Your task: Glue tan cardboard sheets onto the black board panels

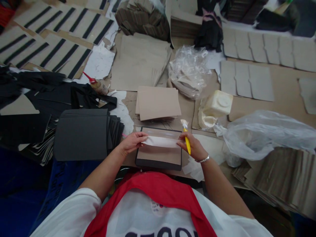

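Observation:
Between my two hands stretches a white strip [160, 142], held by its ends. My left hand [133, 142] pinches the left end between thumb and fingers. At the right end, my right hand [192, 145] grips the strip and also carries a yellow-handled brush [187, 140], its pale bristles pointing up and away from me. Under the strip lies a beige board with a dark border [159, 156]. A shiny band runs across the board's far part. Just beyond it sits a pile of beige boards [159, 102].
Dark grey panels [81, 135] are stacked at left. A cut-open plastic container [217, 107] and clear plastic bags [266, 133] lie at right. Farther off are a red-tipped glue bottle [96, 84], large grey boards [142, 61] and rows of black-striped panels [51, 49].

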### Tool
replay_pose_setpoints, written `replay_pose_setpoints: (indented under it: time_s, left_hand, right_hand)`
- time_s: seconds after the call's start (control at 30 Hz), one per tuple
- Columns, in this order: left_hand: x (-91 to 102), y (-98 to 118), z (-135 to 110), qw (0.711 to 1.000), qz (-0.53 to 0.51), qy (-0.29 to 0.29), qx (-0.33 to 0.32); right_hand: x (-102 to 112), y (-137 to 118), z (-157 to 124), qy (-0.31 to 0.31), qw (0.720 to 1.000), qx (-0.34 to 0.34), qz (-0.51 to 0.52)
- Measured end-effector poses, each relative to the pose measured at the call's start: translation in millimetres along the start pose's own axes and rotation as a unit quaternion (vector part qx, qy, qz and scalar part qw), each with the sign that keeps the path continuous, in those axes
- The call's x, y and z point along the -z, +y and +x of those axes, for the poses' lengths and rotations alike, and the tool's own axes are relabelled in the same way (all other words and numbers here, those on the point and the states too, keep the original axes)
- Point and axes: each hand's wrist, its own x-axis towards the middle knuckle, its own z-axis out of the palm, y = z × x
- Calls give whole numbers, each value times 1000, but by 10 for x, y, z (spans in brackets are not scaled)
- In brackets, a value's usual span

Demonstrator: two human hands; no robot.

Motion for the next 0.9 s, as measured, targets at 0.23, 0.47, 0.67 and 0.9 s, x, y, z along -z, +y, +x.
replay_pose_setpoints:
  time_s: [0.23,0.47,0.67,0.9]
  left_hand:
    - [50,36,162,904,339,214,-150]
    - [13,29,309,856,426,260,-137]
    - [43,63,369,850,443,253,-132]
    - [37,71,362,837,475,243,-123]
  right_hand:
    - [-392,224,102,158,977,-103,-99]
    - [-578,315,192,201,960,-125,-148]
    - [-538,294,222,174,959,-162,-153]
    - [-563,304,239,154,963,-164,-149]
